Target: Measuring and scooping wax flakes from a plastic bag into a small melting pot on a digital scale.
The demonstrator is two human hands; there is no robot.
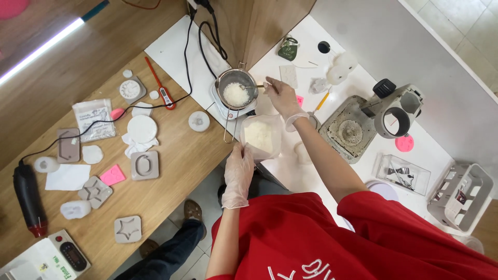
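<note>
A small metal pot point(236, 89) is seen on a white heater base point(220, 106) at the table's corner; white flakes point(236, 95) are heaped inside it. Just below it, a clear bag point(261, 136) with more white flakes in it is held up at its lower left edge by the left hand point(238, 173), gloved and closed on the plastic. The right hand point(282, 96), also gloved, is closed around a spoon handle point(259, 86) that reaches over the pot's rim; the spoon's bowl cannot be made out against the flakes.

On the wooden table point(176, 166) grey moulds point(144, 165) are laid out, star, oval and round, some with white casts in them. A clear box point(402, 173) on the white table point(306, 171) holds a small dark item that is too small to tell. A white rack point(460, 196) is cut off at the right. The heat gun point(28, 194) is partly cut off at the left, and the scale point(65, 256) at the bottom edge.
</note>
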